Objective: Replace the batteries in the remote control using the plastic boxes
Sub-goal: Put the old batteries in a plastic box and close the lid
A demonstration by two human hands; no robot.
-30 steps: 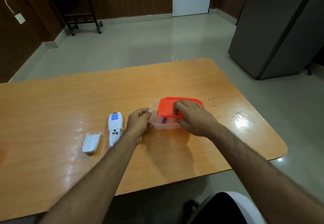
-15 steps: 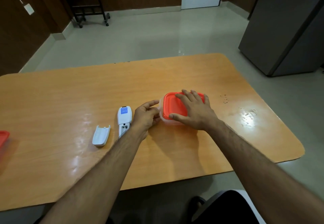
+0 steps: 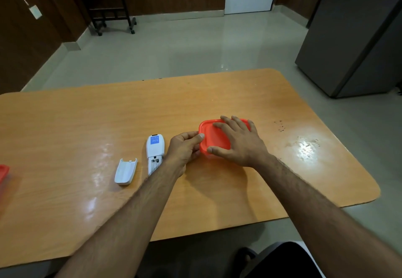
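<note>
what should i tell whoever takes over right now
Right hand: flat on the red lid, fingers spread, pressing it onto the box.
Left hand: grips the box's left edge, thumb on the lid rim.
Remote: face down on the table, left of the box, battery bay open and seemingly empty.
Battery cover: off, lying left of the remote.
Second red-lidded box: at the table's left edge.
Done: cover off, this box lidded.
Left: fit batteries, refit the cover.
</note>
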